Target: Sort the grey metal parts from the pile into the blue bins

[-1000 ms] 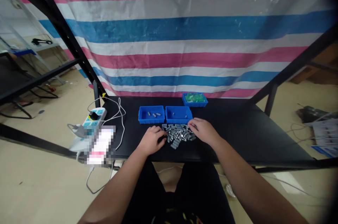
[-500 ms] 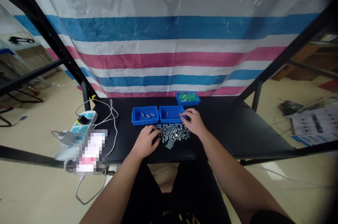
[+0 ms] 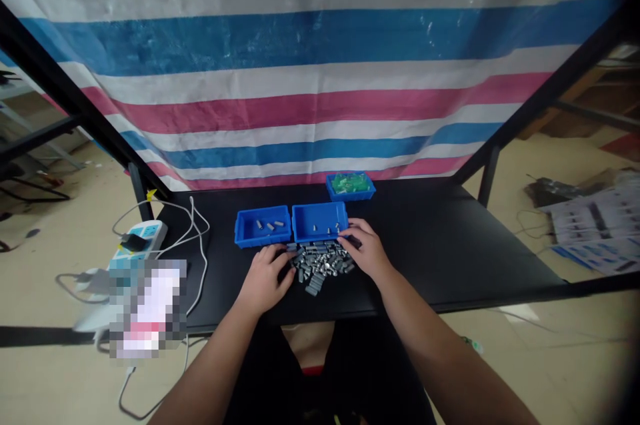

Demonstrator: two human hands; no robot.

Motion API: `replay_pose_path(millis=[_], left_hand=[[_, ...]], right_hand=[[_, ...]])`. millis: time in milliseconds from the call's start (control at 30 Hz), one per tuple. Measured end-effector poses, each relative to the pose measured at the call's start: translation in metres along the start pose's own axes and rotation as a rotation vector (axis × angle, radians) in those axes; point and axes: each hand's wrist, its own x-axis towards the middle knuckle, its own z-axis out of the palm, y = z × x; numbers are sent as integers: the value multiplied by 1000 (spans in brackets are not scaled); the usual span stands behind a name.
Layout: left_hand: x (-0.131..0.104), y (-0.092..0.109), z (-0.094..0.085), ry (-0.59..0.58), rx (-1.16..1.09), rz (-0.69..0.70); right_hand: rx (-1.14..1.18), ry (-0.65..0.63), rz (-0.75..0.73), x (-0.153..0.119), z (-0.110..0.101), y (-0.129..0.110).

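A pile of small grey and silvery metal pieces [image 3: 320, 265] lies on the black table, its parts too small to name surely. My left hand [image 3: 264, 278] rests at the pile's left edge, thumb apart from the curved fingers, touching the outer pieces. At the near right corner of the right blue bin [image 3: 295, 225], my right hand [image 3: 369, 251] has thumb and forefinger apart near the rim, with no piece visible between them. Three small silvery pieces are on that bin's floor. The left blue bin [image 3: 238, 231] beside it has a few longer grey cylinders [image 3: 271, 226].
Behind the right bin stands a third blue bin [image 3: 351, 197] with green pieces. To the left are a power strip [image 3: 150, 233], white cables [image 3: 204, 265] and a pixelated phone-like object [image 3: 150, 308]. A striped sheet [image 3: 310, 105] hangs behind the table.
My right hand has drawn back from inside the right bin to its near right corner. Another small piece now shows in that bin. My left hand stays by the pile; the camera view has shifted.
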Motion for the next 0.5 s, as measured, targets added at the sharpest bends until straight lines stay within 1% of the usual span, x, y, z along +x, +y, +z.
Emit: replay_pose_path(millis=[133, 300, 400, 467, 500], left_hand=[[1, 0, 0, -12, 3, -4], [2, 1, -1, -24, -14, -5], [1, 2, -1, -31, -21, 0], [0, 3, -1, -15, -14, -4], [-1, 3, -2, 15, 2, -16]], right_hand=[[11, 16, 32, 5, 2, 2], [-2, -24, 45, 7, 2, 3], [-5, 13, 32, 5, -1, 3], [-29, 26, 34, 3, -2, 3], [-49, 19, 28, 3, -2, 2]])
